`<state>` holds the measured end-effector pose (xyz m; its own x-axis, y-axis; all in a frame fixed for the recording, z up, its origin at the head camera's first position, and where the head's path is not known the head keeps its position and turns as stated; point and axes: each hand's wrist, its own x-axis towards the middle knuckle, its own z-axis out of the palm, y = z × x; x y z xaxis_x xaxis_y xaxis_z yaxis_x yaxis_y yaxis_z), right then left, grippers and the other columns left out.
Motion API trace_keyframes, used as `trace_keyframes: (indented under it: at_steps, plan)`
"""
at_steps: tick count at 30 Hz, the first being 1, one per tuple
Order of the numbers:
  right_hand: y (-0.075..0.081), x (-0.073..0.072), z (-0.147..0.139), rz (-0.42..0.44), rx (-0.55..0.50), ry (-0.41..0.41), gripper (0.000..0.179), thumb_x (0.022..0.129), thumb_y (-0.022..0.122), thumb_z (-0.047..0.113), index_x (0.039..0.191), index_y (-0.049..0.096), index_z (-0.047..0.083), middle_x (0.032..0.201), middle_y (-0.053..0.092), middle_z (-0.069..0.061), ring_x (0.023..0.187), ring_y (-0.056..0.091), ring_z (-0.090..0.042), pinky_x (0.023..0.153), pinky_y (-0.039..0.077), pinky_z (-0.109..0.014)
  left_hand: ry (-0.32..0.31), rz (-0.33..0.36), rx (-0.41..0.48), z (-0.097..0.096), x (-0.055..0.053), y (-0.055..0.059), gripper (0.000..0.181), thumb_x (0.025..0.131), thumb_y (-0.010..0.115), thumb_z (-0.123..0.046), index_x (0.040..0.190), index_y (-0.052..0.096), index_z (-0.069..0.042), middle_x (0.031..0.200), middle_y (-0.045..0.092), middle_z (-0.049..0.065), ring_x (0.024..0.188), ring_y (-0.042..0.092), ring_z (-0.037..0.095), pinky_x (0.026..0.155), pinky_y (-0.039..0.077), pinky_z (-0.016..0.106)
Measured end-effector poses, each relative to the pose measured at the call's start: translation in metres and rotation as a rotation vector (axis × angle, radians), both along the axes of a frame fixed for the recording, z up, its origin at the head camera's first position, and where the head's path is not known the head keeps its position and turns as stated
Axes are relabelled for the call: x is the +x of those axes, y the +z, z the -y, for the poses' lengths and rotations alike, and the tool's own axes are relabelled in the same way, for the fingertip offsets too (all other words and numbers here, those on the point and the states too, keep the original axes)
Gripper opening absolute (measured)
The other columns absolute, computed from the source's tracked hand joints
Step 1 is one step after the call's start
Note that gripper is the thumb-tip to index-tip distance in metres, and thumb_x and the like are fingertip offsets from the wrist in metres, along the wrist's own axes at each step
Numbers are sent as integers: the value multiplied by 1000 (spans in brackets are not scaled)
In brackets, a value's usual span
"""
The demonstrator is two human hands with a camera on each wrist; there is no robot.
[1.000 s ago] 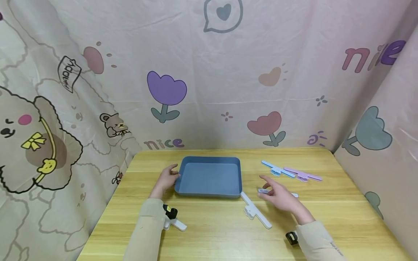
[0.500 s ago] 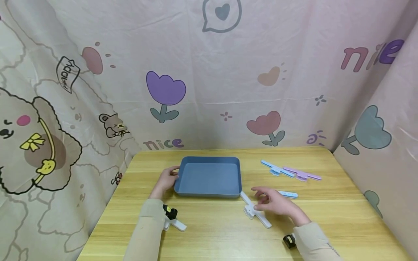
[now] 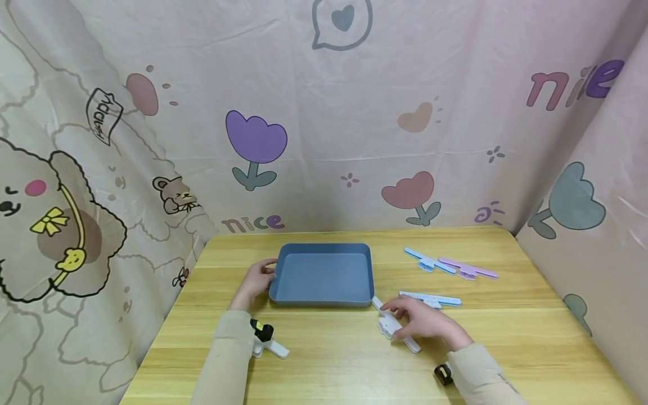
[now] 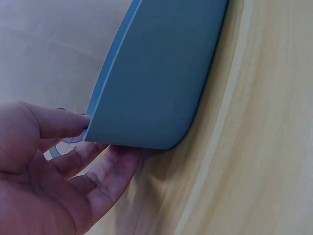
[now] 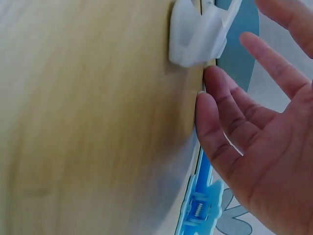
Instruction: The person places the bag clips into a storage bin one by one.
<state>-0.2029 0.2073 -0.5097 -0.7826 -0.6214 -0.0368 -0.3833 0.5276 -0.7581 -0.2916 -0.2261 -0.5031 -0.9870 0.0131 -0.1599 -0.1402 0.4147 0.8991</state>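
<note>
A blue-grey rectangular tray (image 3: 324, 275) lies on the table. At its left end my left hand (image 3: 255, 281) touches the outside with relaxed fingers; the left wrist view has the thumb by the rim and fingertips against the wall. Over a white bag clip (image 3: 388, 325) is my right hand (image 3: 425, 320), thumb and fingers spread on either side of its bar. In the right wrist view that white clip's clasp (image 5: 195, 39) sits beyond the fingertips, with no grip on it. Just behind the hand lies a light-blue patterned bag clip (image 3: 445, 301).
A blue bag clip (image 3: 427, 262) and a purple bag clip (image 3: 468, 270) lie at the back right. Another white clip (image 3: 277, 349) is partly hidden by the left wrist. A printed curtain (image 3: 324, 140) hangs behind the table (image 3: 324, 360) and at both sides.
My right hand has moved left and toward me, from above the light-blue patterned clip to the white clip, uncovering the former. My left fingers have lowered against the tray's end.
</note>
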Motion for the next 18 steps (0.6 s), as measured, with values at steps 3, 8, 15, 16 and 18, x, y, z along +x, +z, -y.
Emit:
trace_keyframes:
  at_steps: [3,8,15,16,18]
  plan:
    - [0,0,3,2,29,2,62,73,86,20,129,62,6,112,55,-8,94,54,-25,79,47,-36,0,4,12,0,0,0,46,98,49,5,143,46,-1,119,53,26,88,58,29,60,51,35]
    - [0,2,8,-31,83,-4,55,74,85,19,125,67,11,111,50,-8,91,49,-23,76,44,-33,-11,4,28,0,1,0,45,98,48,5,142,44,5,118,52,26,90,58,28,63,52,35]
    - [1,3,10,-67,123,-22,43,77,84,19,117,71,13,111,50,-4,93,51,-23,78,45,-35,-5,18,39,1,1,-1,44,98,46,5,142,46,2,118,53,25,93,57,29,66,52,36]
    - [1,4,10,-64,122,-25,42,77,84,18,116,70,13,111,50,-4,94,51,-23,79,45,-36,-4,17,35,1,1,-2,44,98,46,6,142,46,2,117,53,25,93,57,29,65,52,36]
    - [1,4,10,-58,115,-31,41,77,84,17,115,70,13,112,50,-4,96,51,-24,80,45,-38,-4,15,31,1,0,-2,44,98,47,6,141,47,2,117,53,25,93,57,29,65,52,36]
